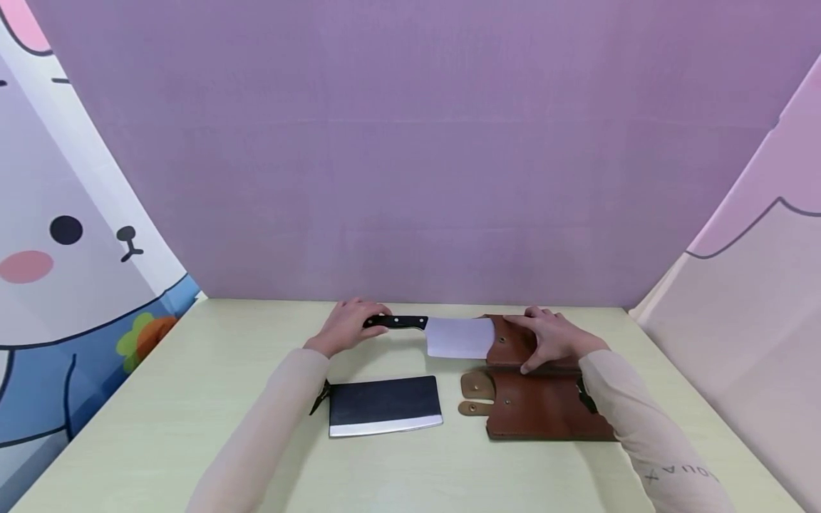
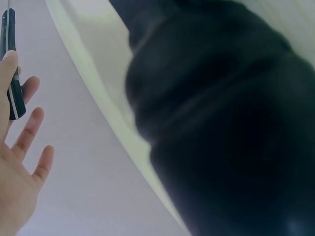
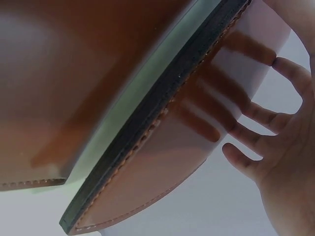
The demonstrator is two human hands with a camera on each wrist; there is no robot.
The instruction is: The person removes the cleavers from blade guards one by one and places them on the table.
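My left hand point(image 1: 349, 326) pinches the end of the black riveted handle point(image 1: 407, 323) of a cleaver with a bright blade point(image 1: 458, 338). In the left wrist view, thumb and forefinger hold that handle point(image 2: 16, 98) while the other fingers stay spread. The tip end of the blade is hidden in the mouth of a brown leather sheath point(image 1: 513, 349). My right hand point(image 1: 554, 338) grips this sheath across its width, thumb at the near edge and fingers at the far one. In the right wrist view, fingertips meet the edge of the stitched sheath point(image 3: 172, 142).
A second cleaver point(image 1: 385, 402), dark-bladed with a silver edge, lies nearer on the pale table point(image 1: 256, 324); the left sleeve covers its handle. Beside it lies another brown sheath point(image 1: 545, 413) with loose snap straps point(image 1: 476, 408), partly under the right forearm. A purple wall point(image 1: 410, 157) rises behind.
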